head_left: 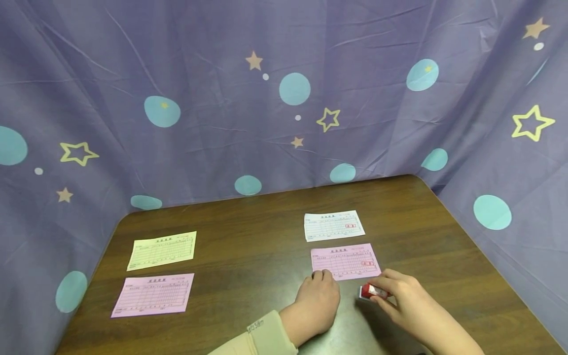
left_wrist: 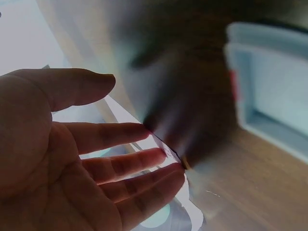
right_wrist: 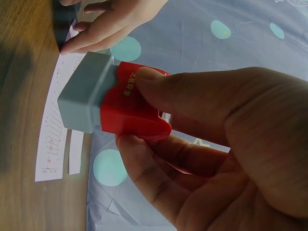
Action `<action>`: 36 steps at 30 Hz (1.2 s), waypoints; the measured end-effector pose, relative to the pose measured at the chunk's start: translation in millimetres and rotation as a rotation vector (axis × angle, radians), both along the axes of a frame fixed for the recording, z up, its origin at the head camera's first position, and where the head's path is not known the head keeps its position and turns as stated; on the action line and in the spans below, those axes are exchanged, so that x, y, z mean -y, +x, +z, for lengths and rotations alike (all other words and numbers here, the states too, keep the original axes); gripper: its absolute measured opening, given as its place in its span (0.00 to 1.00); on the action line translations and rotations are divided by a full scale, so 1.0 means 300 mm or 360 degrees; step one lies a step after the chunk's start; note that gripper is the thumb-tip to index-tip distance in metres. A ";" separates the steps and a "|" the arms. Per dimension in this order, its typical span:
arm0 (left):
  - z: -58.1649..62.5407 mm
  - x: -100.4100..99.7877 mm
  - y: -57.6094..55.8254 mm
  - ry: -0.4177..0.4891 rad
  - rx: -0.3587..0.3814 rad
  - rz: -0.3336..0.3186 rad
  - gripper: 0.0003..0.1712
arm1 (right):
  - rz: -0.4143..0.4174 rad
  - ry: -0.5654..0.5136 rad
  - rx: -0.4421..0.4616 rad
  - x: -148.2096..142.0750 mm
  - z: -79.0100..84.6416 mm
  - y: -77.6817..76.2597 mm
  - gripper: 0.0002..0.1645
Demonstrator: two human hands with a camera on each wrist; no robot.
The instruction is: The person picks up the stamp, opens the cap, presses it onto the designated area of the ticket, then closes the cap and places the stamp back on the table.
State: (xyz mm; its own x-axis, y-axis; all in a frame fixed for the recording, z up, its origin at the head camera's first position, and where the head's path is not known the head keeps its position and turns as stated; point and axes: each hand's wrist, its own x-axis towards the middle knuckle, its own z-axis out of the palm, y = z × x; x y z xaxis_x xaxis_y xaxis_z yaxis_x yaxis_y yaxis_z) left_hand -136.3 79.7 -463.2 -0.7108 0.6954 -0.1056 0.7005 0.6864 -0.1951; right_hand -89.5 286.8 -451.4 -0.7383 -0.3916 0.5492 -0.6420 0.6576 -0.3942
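Note:
My right hand point(head_left: 401, 301) pinches a red stamp point(right_wrist: 134, 103) with a grey base between thumb and fingers. It is held above the table, just off the near right corner of a pink form slip point(head_left: 341, 259). That slip carries a red boxed mark near its right side. My left hand point(head_left: 316, 301) rests its fingertips at the slip's near left edge. In the left wrist view, the left fingers point(left_wrist: 120, 166) are extended, with the thumb apart; the stamp's pale base point(left_wrist: 279, 86) shows at right. Beyond the pink slip lies a white slip point(head_left: 326, 228), also bearing a red boxed mark.
On the left side of the brown wooden table point(head_left: 248, 246) lie a yellow slip point(head_left: 163, 250) and another pink slip point(head_left: 153, 296), without red boxed marks. A purple curtain point(head_left: 213, 98) with stars and blue dots hangs behind and beside the table.

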 end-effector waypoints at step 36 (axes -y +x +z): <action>0.046 0.128 0.022 0.0339 0.0083 -0.0133 0.27 | -0.0010 -0.0024 -0.0044 0.014 0.017 -0.016 0.21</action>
